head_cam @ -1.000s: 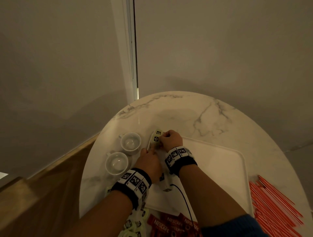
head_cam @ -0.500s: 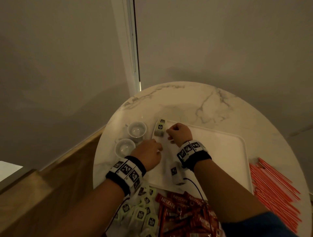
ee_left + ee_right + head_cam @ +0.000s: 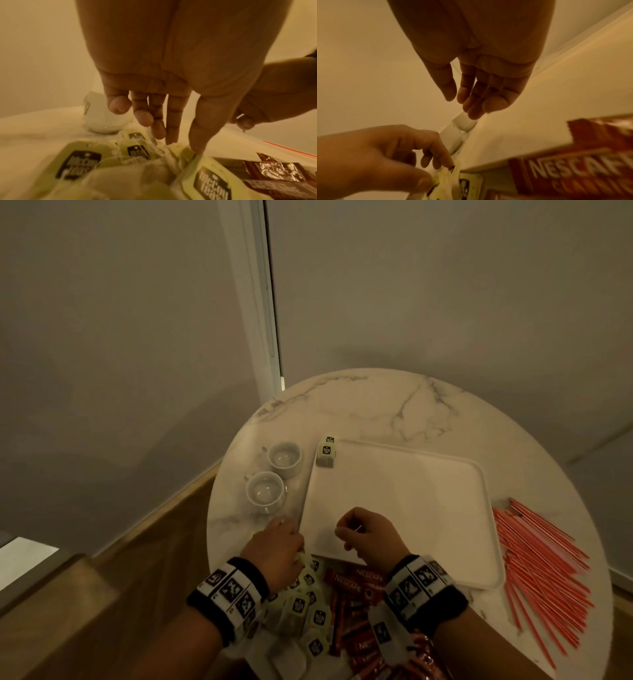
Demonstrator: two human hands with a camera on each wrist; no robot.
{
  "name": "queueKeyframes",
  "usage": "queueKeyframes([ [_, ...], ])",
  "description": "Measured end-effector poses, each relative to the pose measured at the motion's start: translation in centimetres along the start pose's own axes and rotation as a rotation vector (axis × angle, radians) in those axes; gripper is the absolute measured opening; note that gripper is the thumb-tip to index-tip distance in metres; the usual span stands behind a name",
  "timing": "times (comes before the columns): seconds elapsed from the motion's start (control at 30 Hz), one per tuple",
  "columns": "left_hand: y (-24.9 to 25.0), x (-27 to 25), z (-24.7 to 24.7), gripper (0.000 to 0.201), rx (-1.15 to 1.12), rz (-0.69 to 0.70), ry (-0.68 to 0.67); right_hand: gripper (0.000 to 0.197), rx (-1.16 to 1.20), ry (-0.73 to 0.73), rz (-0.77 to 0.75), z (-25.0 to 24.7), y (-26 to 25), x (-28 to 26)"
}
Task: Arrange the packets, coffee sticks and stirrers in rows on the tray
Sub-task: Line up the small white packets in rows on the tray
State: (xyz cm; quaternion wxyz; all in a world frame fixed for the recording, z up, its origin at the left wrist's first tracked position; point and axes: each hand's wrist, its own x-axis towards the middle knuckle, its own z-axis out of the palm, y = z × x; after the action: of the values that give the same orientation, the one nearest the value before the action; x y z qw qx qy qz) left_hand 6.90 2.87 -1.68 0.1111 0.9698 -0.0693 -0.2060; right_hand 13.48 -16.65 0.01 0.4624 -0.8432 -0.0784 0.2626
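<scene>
In the near heap of packets (image 3: 301, 607), beside the coffee sticks (image 3: 352, 580), one packet (image 3: 443, 175) is pinched by the left hand (image 3: 277, 549); the right hand (image 3: 370, 539) is held loose and empty over the tray (image 3: 411, 501). A clean lift from the tangle seems called for, then a carry past the cups (image 3: 265, 491) to the two packets (image 3: 325, 453) laid at the far corner; the stirrers (image 3: 541, 570) lie untouched at the right

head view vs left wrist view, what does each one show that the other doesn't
Head only: the tray's full outline, two placed packets at its far left corner, the far cup.
Left wrist only: the left hand pinching a tea packet, McCoy teas print legible.
Both: the near cup, packet pile, coffee sticks, right hand.
</scene>
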Motion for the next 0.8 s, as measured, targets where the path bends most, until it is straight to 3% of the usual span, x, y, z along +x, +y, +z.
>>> queueKeyframes([
  [0.13, 0.2, 0.0, -0.1, 0.021, -0.077, -0.035, -0.002, 0.008, 0.024, 0.019, 0.033, 0.1, 0.3, -1.8],
  [0.27, 0.4, -0.6, -2.0, 0.014, -0.365, -0.074, 0.023, 0.006, 0.034, 0.012, 0.03, 0.3, -0.1, -3.2],
  [0.33, 0.5, -1.2, -3.3, 0.021, -0.509, -0.059, 0.071, 0.003, 0.018, -0.003, -0.004, 0.6, -0.5, -3.7],
  [0.43, 0.9, -2.0, -5.6, 0.014, -0.657, -0.047, 0.191, 0.014, 0.023, -0.067, -0.07, 0.9, -1.4, -4.4],
  [0.53, 1.6, -2.4, -7.4, 0.014, -0.856, -0.007, 0.274, 0.017, 0.169, -0.114, -0.123, 1.0, -2.8, -5.3],
  [0.63, 2.9, -2.9, -8.8, 0.006, -1.137, 0.03, 0.296, 0.008, 0.382, -0.071, -0.162, 0.6, -4.1, -6.0],
  [0.8, 5.2, -3.1, -8.7, 0.042, -1.546, 0.101, 0.157, 0.013, 0.575, -0.056, -0.237, -0.1, -5.9, -6.5],
])
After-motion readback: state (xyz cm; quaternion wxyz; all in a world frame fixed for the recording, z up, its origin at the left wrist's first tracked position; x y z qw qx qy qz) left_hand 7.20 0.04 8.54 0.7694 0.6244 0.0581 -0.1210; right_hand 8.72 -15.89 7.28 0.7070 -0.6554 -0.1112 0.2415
